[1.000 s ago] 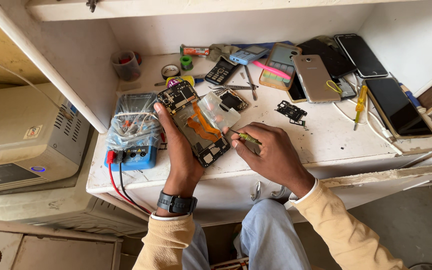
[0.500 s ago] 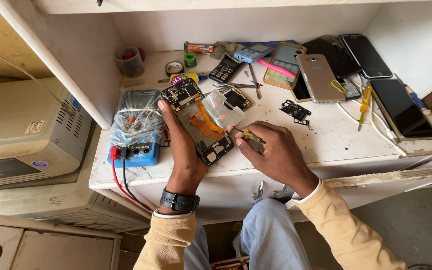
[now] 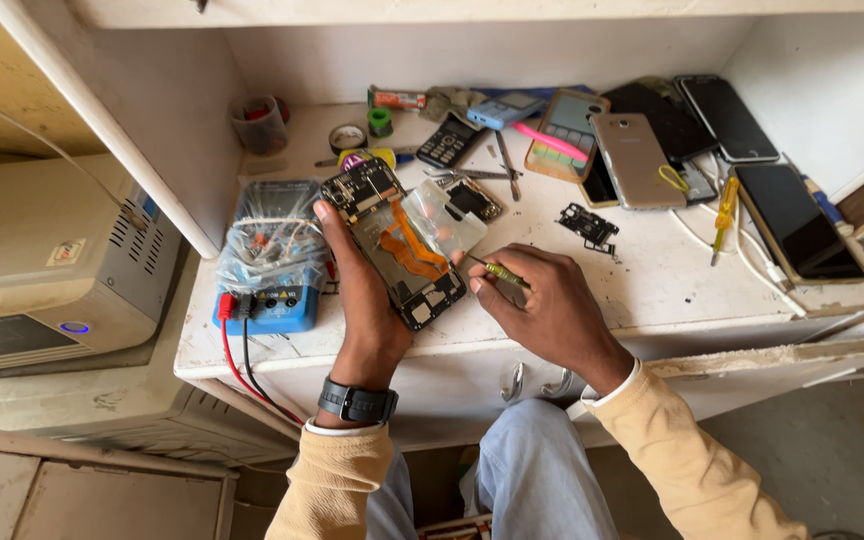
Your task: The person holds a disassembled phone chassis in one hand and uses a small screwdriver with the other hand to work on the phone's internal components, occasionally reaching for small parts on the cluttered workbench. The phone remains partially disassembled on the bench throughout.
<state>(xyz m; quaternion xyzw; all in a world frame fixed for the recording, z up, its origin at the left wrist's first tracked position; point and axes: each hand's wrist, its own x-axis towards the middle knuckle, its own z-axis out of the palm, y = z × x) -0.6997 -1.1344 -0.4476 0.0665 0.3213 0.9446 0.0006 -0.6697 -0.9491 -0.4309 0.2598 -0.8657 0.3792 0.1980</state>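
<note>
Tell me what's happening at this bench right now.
A person holds an opened phone, back cover off, in the left hand. The right hand grips a small screwdriver with its tip at the phone's edge. Other phones, tools and a bagged blue multimeter lie on the white bench.

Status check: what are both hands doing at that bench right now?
Left hand grips opened phone with orange ribbon cable. Right hand holds small yellow-green screwdriver, tip at phone's edge. Blue multimeter in plastic bag beside it, apart.
</note>
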